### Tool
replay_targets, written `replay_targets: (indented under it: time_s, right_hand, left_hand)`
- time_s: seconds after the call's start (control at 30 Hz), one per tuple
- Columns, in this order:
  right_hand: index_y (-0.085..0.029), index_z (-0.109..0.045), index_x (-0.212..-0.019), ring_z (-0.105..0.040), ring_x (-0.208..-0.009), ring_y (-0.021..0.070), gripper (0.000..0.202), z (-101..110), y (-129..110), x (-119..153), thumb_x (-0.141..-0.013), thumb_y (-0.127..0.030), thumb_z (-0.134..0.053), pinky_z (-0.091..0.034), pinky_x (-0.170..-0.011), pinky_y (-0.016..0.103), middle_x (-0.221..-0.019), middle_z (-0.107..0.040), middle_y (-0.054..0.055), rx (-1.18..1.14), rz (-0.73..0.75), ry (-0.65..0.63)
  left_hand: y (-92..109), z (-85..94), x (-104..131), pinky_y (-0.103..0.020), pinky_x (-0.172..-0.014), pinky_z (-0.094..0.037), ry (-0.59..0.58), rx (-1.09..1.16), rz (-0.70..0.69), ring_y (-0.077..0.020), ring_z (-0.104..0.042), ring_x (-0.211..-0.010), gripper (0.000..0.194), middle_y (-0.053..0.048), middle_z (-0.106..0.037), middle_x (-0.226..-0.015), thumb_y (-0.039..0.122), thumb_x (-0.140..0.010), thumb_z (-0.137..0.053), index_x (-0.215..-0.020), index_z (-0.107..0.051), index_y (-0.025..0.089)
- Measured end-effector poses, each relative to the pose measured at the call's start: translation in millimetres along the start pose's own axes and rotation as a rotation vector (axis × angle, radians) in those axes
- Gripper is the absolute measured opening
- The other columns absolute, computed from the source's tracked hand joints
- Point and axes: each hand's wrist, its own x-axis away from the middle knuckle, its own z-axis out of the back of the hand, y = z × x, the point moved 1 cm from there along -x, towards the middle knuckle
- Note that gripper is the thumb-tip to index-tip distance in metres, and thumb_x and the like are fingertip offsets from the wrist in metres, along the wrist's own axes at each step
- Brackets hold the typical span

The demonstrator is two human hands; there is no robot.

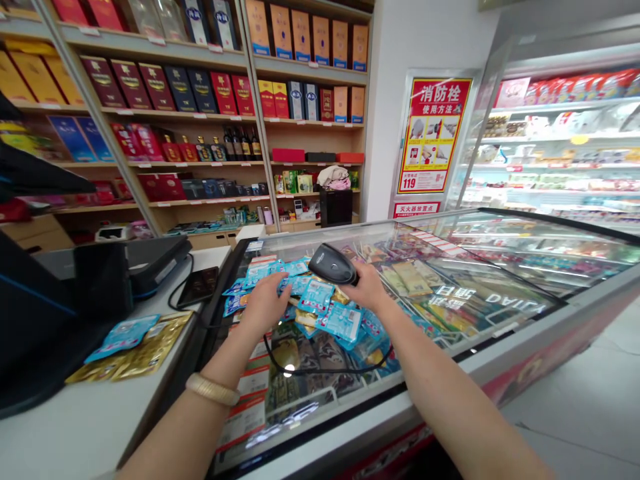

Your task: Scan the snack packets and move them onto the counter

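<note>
My right hand (367, 288) is wrapped round the handle of a black barcode scanner (327, 262), whose head points to the left above a heap of small packets. My left hand (266, 303) is at the left side of that heap, with thumb and forefinger closing on the edge of a blue packet (296, 285); its other fingers are partly hidden. Blue packets (341, 321) and a few gold ones (306, 319) lie loosely over each other on the glass lid of a chest freezer (430, 343). The scanner's black cable (320, 371) loops across the glass below the heap.
On the white counter (60, 437) at left lie a blue packet (123, 337), gold packets (145, 353) and a phone (199, 285), beside a dark till machine (45, 293). Shelves of boxes (185, 87) stand behind. A lit display fridge (560, 140) is at right.
</note>
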Motion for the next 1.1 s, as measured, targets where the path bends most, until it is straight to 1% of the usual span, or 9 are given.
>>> replay_targets:
  time_s: [0.1,0.23,0.47,0.63,0.7,0.77,0.87,0.97,1.1]
  right_hand:
    - [-0.020,-0.067,-0.083,-0.063,-0.068,0.0200,0.017,0,-1,0,-0.068,-0.027,-0.064,-0.045,-0.065,0.027,-0.077,-0.071,0.004,-0.021,0.007,-0.017]
    - [-0.021,-0.066,-0.081,-0.063,-0.069,0.0206,0.015,-2,-2,0,-0.067,-0.027,-0.062,-0.044,-0.065,0.027,-0.077,-0.070,0.005,-0.008,0.023,-0.018]
    - [-0.019,-0.067,-0.084,-0.063,-0.068,0.0201,0.018,-3,-3,1,-0.069,-0.027,-0.060,-0.043,-0.065,0.027,-0.078,-0.071,0.005,-0.019,0.046,-0.019]
    - [-0.019,-0.068,-0.086,-0.064,-0.069,0.0202,0.021,-4,-4,1,-0.067,-0.025,-0.061,-0.045,-0.066,0.027,-0.080,-0.072,0.005,-0.022,0.033,-0.019]
    - [-0.019,-0.069,-0.086,-0.064,-0.069,0.0204,0.021,-4,-5,1,-0.066,-0.024,-0.061,-0.045,-0.067,0.028,-0.079,-0.072,0.005,-0.034,0.039,-0.018]
    - [-0.019,-0.069,-0.085,-0.063,-0.068,0.0202,0.021,-4,-6,1,-0.066,-0.024,-0.061,-0.045,-0.067,0.028,-0.079,-0.072,0.005,-0.055,0.051,-0.020]
    - [-0.019,-0.068,-0.084,-0.063,-0.066,0.0193,0.019,-2,-10,0,-0.066,-0.023,-0.061,-0.045,-0.065,0.027,-0.076,-0.071,0.004,-0.093,0.069,-0.054]
    - [-0.018,-0.068,-0.083,-0.063,-0.066,0.0184,0.018,0,-17,0,-0.066,-0.024,-0.063,-0.045,-0.064,0.026,-0.075,-0.070,0.003,-0.130,0.089,-0.131]
    - [-0.019,-0.067,-0.079,-0.063,-0.068,0.0177,0.013,3,-27,0,-0.068,-0.024,-0.064,-0.045,-0.066,0.025,-0.077,-0.071,0.004,-0.139,0.126,-0.198]
  left_hand:
    - [-5,-14.0,-11,-0.045,-0.112,-0.032,-0.119,-0.097,-0.030,-0.0301,-0.045,-0.134,0.052,-0.018,-0.056,-0.138,0.031,-0.086,-0.040,-0.131,-0.056,0.011]
    - [-9,-18.1,-12,-0.049,-0.110,-0.032,-0.205,-0.181,-0.015,-0.0315,-0.043,-0.135,0.053,-0.015,-0.055,-0.140,0.028,-0.085,-0.045,-0.137,-0.050,0.018]
    - [0,12.0,-1,-0.040,-0.096,-0.044,-0.140,-0.320,0.104,-0.0313,-0.060,-0.110,0.063,-0.017,-0.062,-0.120,0.040,-0.074,-0.066,-0.131,-0.056,0.016]
    - [0,34.5,8,-0.037,-0.085,-0.050,-0.164,-0.330,0.284,-0.0325,-0.065,-0.100,0.040,-0.018,-0.068,-0.107,0.040,-0.073,-0.067,-0.103,-0.068,0.013]
    - [-3,38.3,11,-0.037,-0.082,-0.051,-0.114,-0.231,0.346,-0.0317,-0.067,-0.095,0.032,-0.016,-0.071,-0.097,0.037,-0.076,-0.064,-0.098,-0.067,0.014]
    - [-6,37.5,15,-0.037,-0.080,-0.052,0.027,-0.058,0.406,-0.0296,-0.068,-0.091,0.028,-0.013,-0.071,-0.093,0.035,-0.078,-0.061,-0.098,-0.065,0.015]
    - [-7,27.1,23,-0.037,-0.073,-0.056,0.232,0.385,0.501,-0.0246,-0.068,-0.083,0.029,-0.011,-0.071,-0.096,0.031,-0.079,-0.059,-0.104,-0.063,0.015]
    - [-3,12.6,29,-0.037,-0.066,-0.059,0.260,0.840,0.580,-0.0207,-0.067,-0.078,0.031,-0.009,-0.070,-0.100,0.031,-0.077,-0.062,-0.104,-0.063,0.016]
    - [0,3.3,30,-0.041,-0.074,-0.060,0.299,1.062,0.582,-0.0185,-0.065,-0.079,0.029,-0.006,-0.069,-0.091,0.032,-0.070,-0.070,-0.093,-0.064,0.015]
